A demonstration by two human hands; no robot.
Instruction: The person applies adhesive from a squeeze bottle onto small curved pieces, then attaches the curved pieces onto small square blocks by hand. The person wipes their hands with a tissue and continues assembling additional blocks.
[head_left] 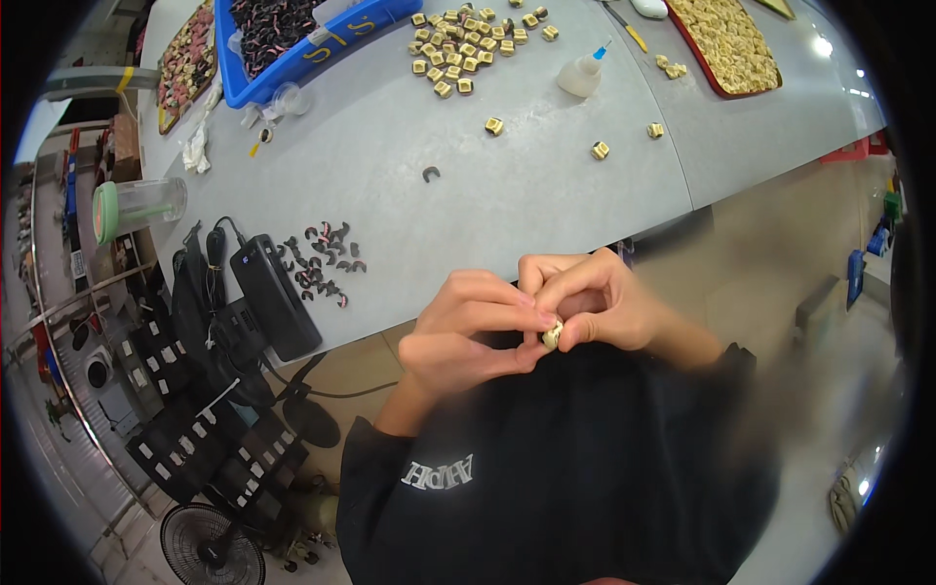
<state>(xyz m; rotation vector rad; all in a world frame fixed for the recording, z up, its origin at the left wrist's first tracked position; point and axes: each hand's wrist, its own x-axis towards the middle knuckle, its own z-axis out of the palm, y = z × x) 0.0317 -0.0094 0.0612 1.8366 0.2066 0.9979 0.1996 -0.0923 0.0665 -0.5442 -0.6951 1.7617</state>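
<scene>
Close to my body, past the table's near edge, both my hands meet around a small pale-yellow piece [552,336]. My left hand [466,327] pinches it from the left with its fingertips. From the right, the thumb and fingers of my right hand [609,304] close on the same piece. Fingers cover much of it, so its full shape is hidden. Similar small cream pieces with dark sides lie on the grey table: a loose cluster [468,44] at the far side, and single ones nearer. A dark curved piece [431,174] lies alone, left of the middle.
Black and pink curved pieces [327,258] lie scattered beside a black power box [276,297]. At the back stand a blue bin [255,93] of dark pieces, a needle-tipped bottle [582,73] and a red-edged tray [777,83]. A clear green-lidded cup [146,208] lies at the left edge.
</scene>
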